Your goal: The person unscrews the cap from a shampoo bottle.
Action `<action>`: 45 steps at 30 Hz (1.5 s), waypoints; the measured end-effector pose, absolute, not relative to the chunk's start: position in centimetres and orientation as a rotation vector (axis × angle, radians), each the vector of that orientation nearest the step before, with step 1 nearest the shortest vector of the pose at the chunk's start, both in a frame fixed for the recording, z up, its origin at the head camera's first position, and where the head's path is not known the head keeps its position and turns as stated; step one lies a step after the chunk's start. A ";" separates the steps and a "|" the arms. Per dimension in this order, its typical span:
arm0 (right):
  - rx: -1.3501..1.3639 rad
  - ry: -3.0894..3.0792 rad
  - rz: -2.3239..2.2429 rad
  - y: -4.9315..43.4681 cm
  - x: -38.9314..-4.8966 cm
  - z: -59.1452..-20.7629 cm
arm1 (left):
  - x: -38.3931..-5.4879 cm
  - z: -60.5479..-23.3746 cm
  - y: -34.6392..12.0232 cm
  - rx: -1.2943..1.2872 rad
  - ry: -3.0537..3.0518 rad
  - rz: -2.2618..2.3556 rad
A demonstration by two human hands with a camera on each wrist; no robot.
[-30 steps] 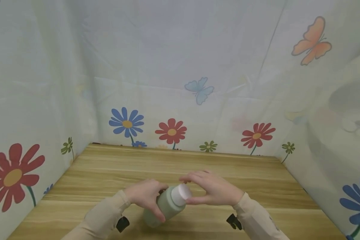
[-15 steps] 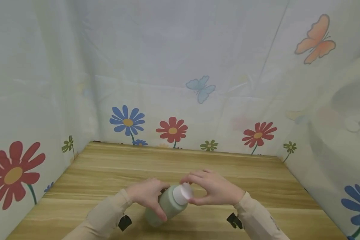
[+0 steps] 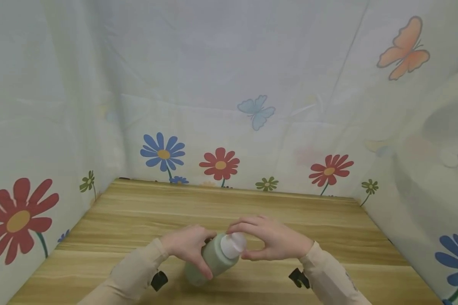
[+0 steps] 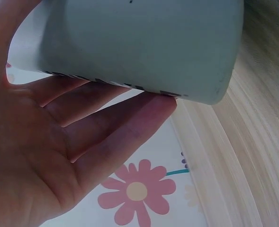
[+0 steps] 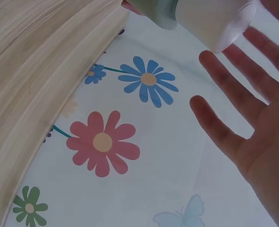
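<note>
A pale green bottle point(image 3: 216, 257) with a white cap point(image 3: 233, 245) is tilted over the table, its cap end up and to the right. My left hand point(image 3: 188, 248) grips the bottle's body, thumb on the near side. In the left wrist view, the fingers point(image 4: 125, 137) lie along the bottle point(image 4: 139, 47), where a row of dark print shows. My right hand point(image 3: 272, 239) is curved about the cap, index finger at its upper edge and thumb at its lower edge. In the right wrist view, other fingers point(image 5: 236, 92) spread out below the cap point(image 5: 210, 19).
The wood-grain table point(image 3: 145, 212) spans the space below the hands. A pale curtain point(image 3: 198, 76) printed with flowers and butterflies stands around its back and sides. Dark clips point(image 3: 299, 278) sit at both wrists.
My right fingertips have come in closer to the cap and now sit at its edge. The bottle and my left hand have shifted very slightly right in the head view.
</note>
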State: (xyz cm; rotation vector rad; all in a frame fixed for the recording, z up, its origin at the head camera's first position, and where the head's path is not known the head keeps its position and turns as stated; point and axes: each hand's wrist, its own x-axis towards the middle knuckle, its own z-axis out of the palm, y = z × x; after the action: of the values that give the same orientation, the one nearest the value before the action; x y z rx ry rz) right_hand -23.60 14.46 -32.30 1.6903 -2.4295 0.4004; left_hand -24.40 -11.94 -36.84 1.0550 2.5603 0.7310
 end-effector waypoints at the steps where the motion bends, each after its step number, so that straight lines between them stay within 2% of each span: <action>1: 1.663 -2.450 0.423 14.4 -23.6 -32.3 | -24.4 -36.8 -11.9 1.055 2.559 0.732; 11: 1.434 -2.487 0.464 13.9 -23.6 -32.9 | -24.3 -36.5 -11.7 1.027 2.557 0.708; 45: 1.632 -2.258 0.281 14.7 -23.4 -33.0 | -24.5 -36.6 -11.3 1.015 2.552 0.737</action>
State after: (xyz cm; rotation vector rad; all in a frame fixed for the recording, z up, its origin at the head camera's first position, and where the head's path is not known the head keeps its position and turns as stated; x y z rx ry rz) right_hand -23.39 14.65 -32.98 1.6321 -2.2580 0.2812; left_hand -24.49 -11.25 -36.59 1.0154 2.5520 0.7366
